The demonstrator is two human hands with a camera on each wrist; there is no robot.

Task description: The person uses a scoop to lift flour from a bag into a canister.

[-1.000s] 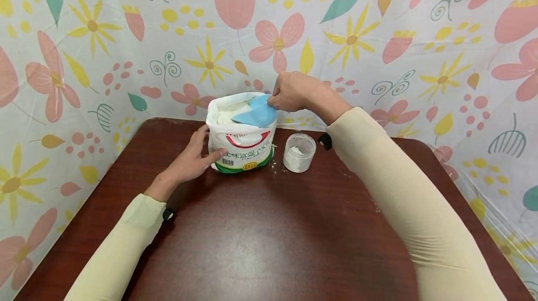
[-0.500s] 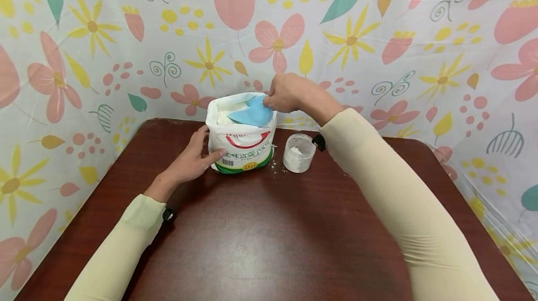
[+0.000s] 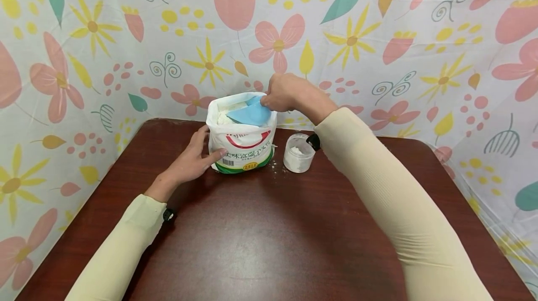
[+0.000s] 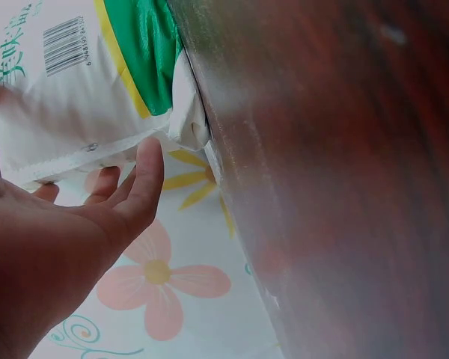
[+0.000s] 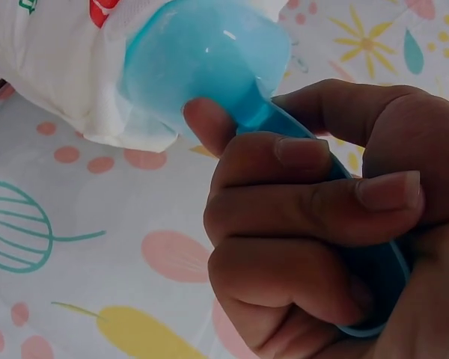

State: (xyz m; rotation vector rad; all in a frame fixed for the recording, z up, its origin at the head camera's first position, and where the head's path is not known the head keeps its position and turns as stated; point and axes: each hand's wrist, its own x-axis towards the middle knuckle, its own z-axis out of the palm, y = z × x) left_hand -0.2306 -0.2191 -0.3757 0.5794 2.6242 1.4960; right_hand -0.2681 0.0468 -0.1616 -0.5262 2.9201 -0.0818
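A white flour bag [image 3: 241, 139] with a green base stands upright, its top gaping and white powder [image 3: 224, 113] showing inside. My left hand [image 3: 189, 160] holds the bag's left side, thumb across the front and fingers round the side edge; in the left wrist view these fingers [image 4: 146, 176] lie along the bag's seam. A blue plastic scoop [image 3: 252, 113] dips into the mouth of the bag. Its handle [image 5: 284, 123] is gripped by my right hand [image 3: 290, 93], fingers curled round it in the right wrist view. The scoop's front edge meets the powder.
Right of the bag stands a clear round jar [image 3: 299, 154], lidless and partly filled with white powder. White specks [image 3: 274, 166] lie on the dark wooden table [image 3: 252, 226] between bag and jar. A flower-patterned cloth [image 3: 277, 11] hangs close behind the table.
My right hand has shifted slightly left, and the scoop has moved left with it inside the bag's mouth. The left hand, bag and jar stay in place.
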